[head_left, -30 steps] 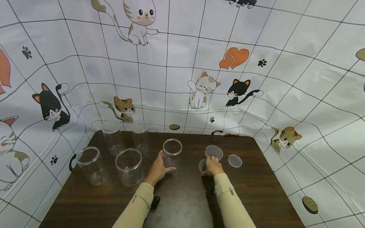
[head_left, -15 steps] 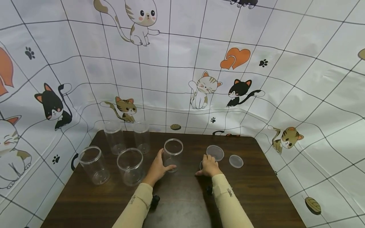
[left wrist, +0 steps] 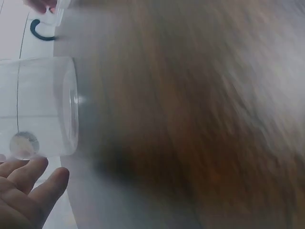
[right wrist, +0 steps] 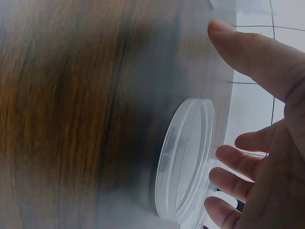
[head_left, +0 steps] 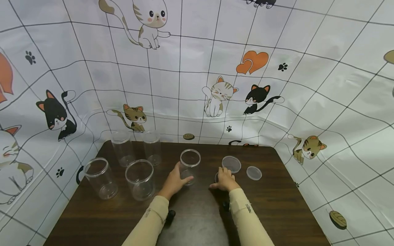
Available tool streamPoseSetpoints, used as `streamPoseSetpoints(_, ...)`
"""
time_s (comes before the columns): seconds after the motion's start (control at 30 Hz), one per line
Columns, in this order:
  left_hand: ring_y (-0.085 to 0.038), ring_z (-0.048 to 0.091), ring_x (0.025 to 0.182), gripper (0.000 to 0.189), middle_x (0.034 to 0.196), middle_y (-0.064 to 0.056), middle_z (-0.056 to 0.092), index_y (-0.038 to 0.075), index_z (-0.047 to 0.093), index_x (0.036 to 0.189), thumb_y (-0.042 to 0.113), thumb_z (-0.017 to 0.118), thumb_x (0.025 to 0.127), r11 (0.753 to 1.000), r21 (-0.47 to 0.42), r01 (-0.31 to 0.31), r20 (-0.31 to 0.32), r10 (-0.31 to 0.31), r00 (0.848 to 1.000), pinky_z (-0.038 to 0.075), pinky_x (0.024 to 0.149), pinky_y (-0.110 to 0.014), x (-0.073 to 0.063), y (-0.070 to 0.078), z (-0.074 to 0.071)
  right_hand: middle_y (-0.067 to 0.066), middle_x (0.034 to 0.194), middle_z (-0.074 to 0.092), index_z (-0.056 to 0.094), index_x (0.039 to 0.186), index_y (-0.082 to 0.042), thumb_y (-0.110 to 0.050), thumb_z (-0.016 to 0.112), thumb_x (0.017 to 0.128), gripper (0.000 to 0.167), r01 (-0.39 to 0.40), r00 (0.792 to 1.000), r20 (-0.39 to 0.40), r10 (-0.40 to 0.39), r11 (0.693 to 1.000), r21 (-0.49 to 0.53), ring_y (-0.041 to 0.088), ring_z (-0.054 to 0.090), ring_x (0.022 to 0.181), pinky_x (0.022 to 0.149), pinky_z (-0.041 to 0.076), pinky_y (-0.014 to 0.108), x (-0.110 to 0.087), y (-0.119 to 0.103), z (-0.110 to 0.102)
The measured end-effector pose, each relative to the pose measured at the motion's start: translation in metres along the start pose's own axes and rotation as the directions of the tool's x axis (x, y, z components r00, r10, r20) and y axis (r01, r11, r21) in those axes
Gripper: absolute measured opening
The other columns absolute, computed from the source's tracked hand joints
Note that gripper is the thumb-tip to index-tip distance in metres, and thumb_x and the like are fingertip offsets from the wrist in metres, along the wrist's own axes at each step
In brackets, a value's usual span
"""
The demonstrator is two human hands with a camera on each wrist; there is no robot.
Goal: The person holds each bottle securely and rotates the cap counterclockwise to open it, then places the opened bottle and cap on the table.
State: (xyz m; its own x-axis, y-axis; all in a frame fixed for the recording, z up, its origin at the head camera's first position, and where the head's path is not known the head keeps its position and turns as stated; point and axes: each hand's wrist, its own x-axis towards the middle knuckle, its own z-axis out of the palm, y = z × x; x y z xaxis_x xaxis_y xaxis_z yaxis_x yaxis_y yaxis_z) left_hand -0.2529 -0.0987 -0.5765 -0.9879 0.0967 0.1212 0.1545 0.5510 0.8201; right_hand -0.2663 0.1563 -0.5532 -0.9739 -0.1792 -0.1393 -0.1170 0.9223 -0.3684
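My left hand (head_left: 174, 180) holds a clear cylindrical jar (head_left: 190, 165) upright, thumb in front and fingers on its left side. In the left wrist view the jar (left wrist: 40, 109) shows its base low over the wood, with several fingers (left wrist: 40, 191) at its side. My right hand (head_left: 226, 180) hovers over a round translucent lid (head_left: 216, 177), which it mostly hides in the head view. In the right wrist view its thumb stands well apart from the loosely bent fingers, whose tips are right at the lid (right wrist: 183, 162).
To the left stand several clear jars: a wide one (head_left: 140, 181), a tall one (head_left: 101, 177) and two (head_left: 123, 150) behind. Two more lids, a larger one (head_left: 231, 164) and a smaller one (head_left: 253, 173), lie at right. A cat-print sheet (head_left: 197, 85) surrounds the brown table (head_left: 277, 205).
The jar and my left hand have shifted slightly right. My right hand has moved a little left over the lid, covering more of it. The other jars and lids have stayed put.
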Motion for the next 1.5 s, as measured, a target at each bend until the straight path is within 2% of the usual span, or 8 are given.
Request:
streamPoseSetpoints(0.27, -0.043, 0.044, 0.138, 0.105, 0.153, -0.026, 0.042, -0.003, 0.026, 0.155, 0.034, 0.089, 0.079, 0.999, 0.002, -0.037, 0.053, 0.037, 0.998, 0.038, 0.110, -0.057, 0.004, 0.001, 0.004, 0.034, 0.153, 0.032, 0.033, 0.149, 0.013, -0.039, 0.088, 0.078, 0.104, 0.001, 1.000, 0.015, -0.002, 1.000, 0.011, 0.051, 0.030, 0.141, 0.108, 0.031, 0.067, -0.004, -0.003, -0.002)
streamPoseSetpoints(0.43, -0.042, 0.055, 0.124, 0.081, 0.140, -0.023, 0.053, -0.003, 0.040, 0.146, 0.016, 0.086, 0.082, 0.995, 0.091, 0.041, -0.090, -0.033, 0.995, 0.048, 0.098, -0.056, 0.002, -0.011, -0.004, 0.036, 0.155, 0.029, 0.029, 0.152, 0.013, -0.031, 0.089, 0.080, 0.104, 0.004, 0.998, 0.066, -0.006, 1.000, 0.027, 0.053, 0.026, 0.142, 0.110, 0.027, 0.069, -0.009, 0.000, -0.004)
streamPoseSetpoints(0.6, -0.039, 0.059, 0.106, 0.048, 0.119, -0.020, 0.059, -0.003, 0.050, 0.129, 0.012, 0.073, 0.089, 0.985, 0.076, 0.154, -0.271, -0.128, 0.954, 0.051, 0.085, -0.052, 0.001, -0.017, -0.012, 0.036, 0.153, 0.031, 0.028, 0.152, 0.012, -0.034, 0.087, 0.082, 0.103, 0.020, 0.996, 0.087, -0.020, 1.000, -0.005, 0.053, 0.030, 0.141, 0.109, 0.028, 0.069, -0.007, 0.005, 0.002)
streamPoseSetpoints(0.77, -0.040, 0.058, 0.108, 0.051, 0.122, -0.021, 0.056, -0.002, 0.049, 0.131, 0.016, 0.072, 0.089, 0.969, 0.066, 0.238, -0.360, -0.199, 0.911, 0.050, 0.082, -0.057, 0.003, -0.016, -0.020, 0.034, 0.152, 0.034, 0.031, 0.151, 0.012, -0.037, 0.085, 0.083, 0.100, 0.022, 0.998, 0.065, -0.022, 1.000, -0.004, 0.053, 0.032, 0.139, 0.108, 0.030, 0.069, -0.008, 0.006, 0.005)
streamPoseSetpoints(0.9, -0.046, 0.048, 0.120, 0.062, 0.134, -0.027, 0.046, -0.005, 0.041, 0.138, 0.019, 0.072, 0.090, 0.962, 0.037, 0.270, -0.400, -0.233, 0.886, 0.045, 0.092, -0.061, 0.008, -0.017, -0.025, 0.032, 0.152, 0.034, 0.032, 0.152, 0.009, -0.036, 0.084, 0.084, 0.097, -0.009, 0.999, 0.046, 0.009, 1.000, 0.002, 0.051, 0.032, 0.138, 0.104, 0.031, 0.069, -0.011, 0.005, 0.004)
streamPoseSetpoints(1.23, -0.056, 0.041, 0.129, 0.079, 0.163, -0.029, 0.007, -0.001, 0.025, 0.151, 0.016, 0.072, 0.090, 0.968, -0.114, 0.226, -0.493, -0.252, 0.833, 0.044, 0.092, -0.066, 0.018, -0.020, -0.034, 0.027, 0.145, 0.040, 0.040, 0.146, 0.005, -0.033, 0.082, 0.087, 0.082, -0.029, 0.999, -0.015, 0.029, 1.000, -0.009, 0.048, 0.037, 0.131, 0.098, 0.036, 0.065, -0.015, 0.012, 0.009)
streamPoseSetpoints(1.4, -0.057, 0.041, 0.130, 0.069, 0.166, -0.024, -0.011, 0.001, 0.031, 0.146, 0.014, 0.071, 0.091, 0.965, -0.168, 0.201, -0.515, -0.259, 0.817, 0.046, 0.086, -0.062, 0.023, -0.021, -0.036, 0.026, 0.146, 0.039, 0.040, 0.148, 0.005, -0.035, 0.081, 0.088, 0.083, -0.029, 0.999, -0.013, 0.029, 1.000, -0.009, 0.047, 0.036, 0.133, 0.099, 0.035, 0.064, -0.014, 0.016, 0.010)
streamPoseSetpoints(1.5, -0.055, 0.030, 0.141, 0.057, 0.166, -0.024, -0.013, -0.002, 0.039, 0.137, 0.011, 0.069, 0.091, 0.965, -0.201, 0.169, -0.532, -0.252, 0.808, 0.045, 0.091, -0.061, 0.026, -0.020, -0.037, 0.026, 0.148, 0.038, 0.039, 0.149, 0.004, -0.036, 0.081, 0.088, 0.083, -0.029, 1.000, -0.008, 0.029, 1.000, -0.007, 0.047, 0.035, 0.134, 0.100, 0.035, 0.064, -0.014, 0.017, 0.010)
